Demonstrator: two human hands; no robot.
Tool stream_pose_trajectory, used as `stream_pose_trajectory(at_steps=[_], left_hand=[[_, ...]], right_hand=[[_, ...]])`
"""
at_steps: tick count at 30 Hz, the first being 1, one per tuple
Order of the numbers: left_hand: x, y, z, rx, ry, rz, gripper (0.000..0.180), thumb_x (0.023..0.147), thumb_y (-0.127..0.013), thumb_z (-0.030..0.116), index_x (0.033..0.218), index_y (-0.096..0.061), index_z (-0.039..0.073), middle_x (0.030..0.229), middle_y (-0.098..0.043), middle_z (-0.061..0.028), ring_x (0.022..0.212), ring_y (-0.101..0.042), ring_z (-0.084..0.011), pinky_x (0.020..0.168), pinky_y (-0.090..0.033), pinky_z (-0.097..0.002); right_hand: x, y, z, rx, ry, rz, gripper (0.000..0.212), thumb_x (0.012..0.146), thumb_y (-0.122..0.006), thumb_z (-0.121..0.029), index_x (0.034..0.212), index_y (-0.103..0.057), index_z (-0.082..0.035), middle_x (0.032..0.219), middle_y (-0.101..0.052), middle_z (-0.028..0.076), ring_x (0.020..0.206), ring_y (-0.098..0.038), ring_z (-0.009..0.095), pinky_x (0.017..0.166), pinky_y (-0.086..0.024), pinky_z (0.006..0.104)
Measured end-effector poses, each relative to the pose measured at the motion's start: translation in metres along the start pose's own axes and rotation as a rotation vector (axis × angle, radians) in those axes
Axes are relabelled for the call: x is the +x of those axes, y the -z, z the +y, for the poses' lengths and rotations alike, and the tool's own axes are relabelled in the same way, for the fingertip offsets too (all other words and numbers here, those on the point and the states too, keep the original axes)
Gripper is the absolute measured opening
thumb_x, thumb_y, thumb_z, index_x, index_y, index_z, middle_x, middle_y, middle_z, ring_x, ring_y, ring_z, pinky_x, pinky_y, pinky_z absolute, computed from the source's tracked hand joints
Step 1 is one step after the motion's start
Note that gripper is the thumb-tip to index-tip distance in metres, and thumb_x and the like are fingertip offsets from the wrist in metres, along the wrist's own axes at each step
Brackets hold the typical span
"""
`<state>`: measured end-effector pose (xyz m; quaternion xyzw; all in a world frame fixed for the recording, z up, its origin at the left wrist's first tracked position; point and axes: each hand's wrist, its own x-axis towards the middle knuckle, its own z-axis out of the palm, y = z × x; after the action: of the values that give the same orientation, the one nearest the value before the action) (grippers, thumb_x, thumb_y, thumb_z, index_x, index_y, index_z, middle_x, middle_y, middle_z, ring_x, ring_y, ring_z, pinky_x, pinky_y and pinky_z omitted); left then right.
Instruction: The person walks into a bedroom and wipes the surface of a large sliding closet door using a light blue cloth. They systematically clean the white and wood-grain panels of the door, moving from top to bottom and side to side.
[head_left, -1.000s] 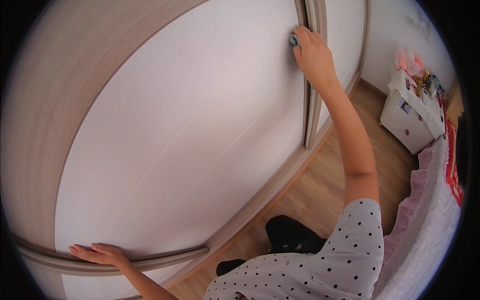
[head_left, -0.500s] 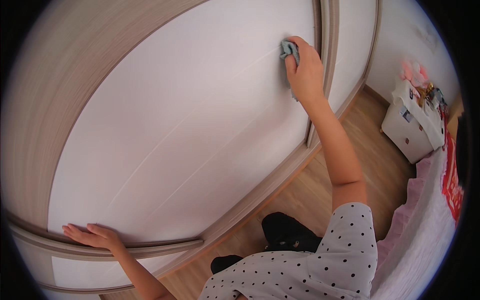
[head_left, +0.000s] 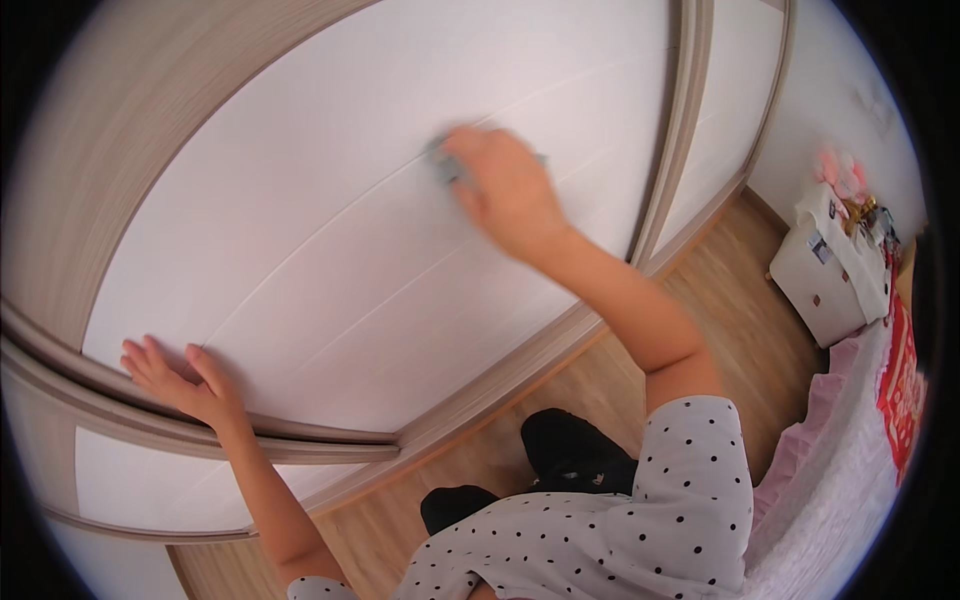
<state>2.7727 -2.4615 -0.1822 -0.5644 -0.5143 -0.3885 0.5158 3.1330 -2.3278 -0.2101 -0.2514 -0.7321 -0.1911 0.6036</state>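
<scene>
A large white sliding wardrobe door [head_left: 330, 270] with thin grooves and a wood-grain frame [head_left: 150, 150] fills most of the view. My right hand [head_left: 510, 195] presses a crumpled grey-green cloth [head_left: 443, 160] against the middle of the panel, blurred by motion. Some of the cloth pokes out past the far side of the hand; the rest is hidden under the palm. At the lower left, my left hand [head_left: 185, 380] lies with fingers spread on the panel beside the door's edge frame, holding nothing.
Wood flooring [head_left: 730, 280] runs along the wardrobe's bottom track. A white nightstand [head_left: 825, 275] with a pink plush and small items stands at the right wall. Below it is a bed [head_left: 820, 510] with a pink ruffle and a red patterned cloth [head_left: 903, 390].
My right hand has swept the cloth leftward and down from near the door's right frame to mid-panel. My left hand now sits higher in view with fingers more spread; the view has shifted slightly.
</scene>
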Motion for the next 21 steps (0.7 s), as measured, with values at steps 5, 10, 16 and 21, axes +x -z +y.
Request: stream_pose_trajectory(at_steps=[5, 10, 16, 21], left_hand=[[-0.048, 0.031, 0.006, -0.293, 0.318, -0.008, 0.051, 0.092, -0.049, 0.01, 0.137, -0.031, -0.005, 0.144, -0.03, -0.0217, 0.134, -0.029, -0.0339, 0.11, -0.024, -0.0443], [-0.069, 0.031, 0.036, -0.391, 0.608, -0.091, 0.057, 0.095, -0.045, 0.017, 0.143, -0.021, -0.003, 0.15, -0.016, -0.0211, 0.14, -0.015, -0.0321, 0.113, -0.014, -0.0413], [-0.074, 0.013, 0.046, -0.195, 0.494, -0.176, 0.053, 0.094, -0.045, 0.026, 0.141, -0.034, 0.004, 0.153, -0.005, -0.023, 0.141, -0.004, -0.0381, 0.112, -0.006, -0.0488], [-0.082, 0.032, 0.031, -0.259, 0.498, -0.223, 0.056, 0.089, -0.053, 0.015, 0.14, -0.034, 0.003, 0.152, -0.012, -0.0225, 0.141, -0.009, -0.0372, 0.112, -0.011, -0.0473]], right_hand=[[-0.003, 0.036, 0.061, -0.222, -0.512, 0.298, 0.029, 0.082, -0.056, -0.002, 0.111, -0.055, 0.0, 0.097, -0.059, 0.018, 0.089, -0.056, 0.034, 0.078, -0.046, 0.0397], [0.0, 0.016, 0.033, -0.234, -0.455, 0.313, 0.028, 0.081, -0.058, -0.003, 0.109, -0.055, 0.001, 0.096, -0.058, 0.017, 0.087, -0.056, 0.033, 0.077, -0.046, 0.0396], [0.008, -0.035, -0.059, 0.018, -0.051, 0.145, 0.039, 0.065, -0.063, 0.007, 0.102, -0.055, 0.0, 0.101, -0.059, 0.014, 0.086, -0.056, 0.033, 0.077, -0.047, 0.0407], [0.004, -0.033, -0.045, 0.049, -0.008, 0.087, 0.039, 0.066, -0.064, 0.006, 0.103, -0.055, -0.001, 0.102, -0.06, 0.014, 0.089, -0.057, 0.032, 0.076, -0.048, 0.0393]])
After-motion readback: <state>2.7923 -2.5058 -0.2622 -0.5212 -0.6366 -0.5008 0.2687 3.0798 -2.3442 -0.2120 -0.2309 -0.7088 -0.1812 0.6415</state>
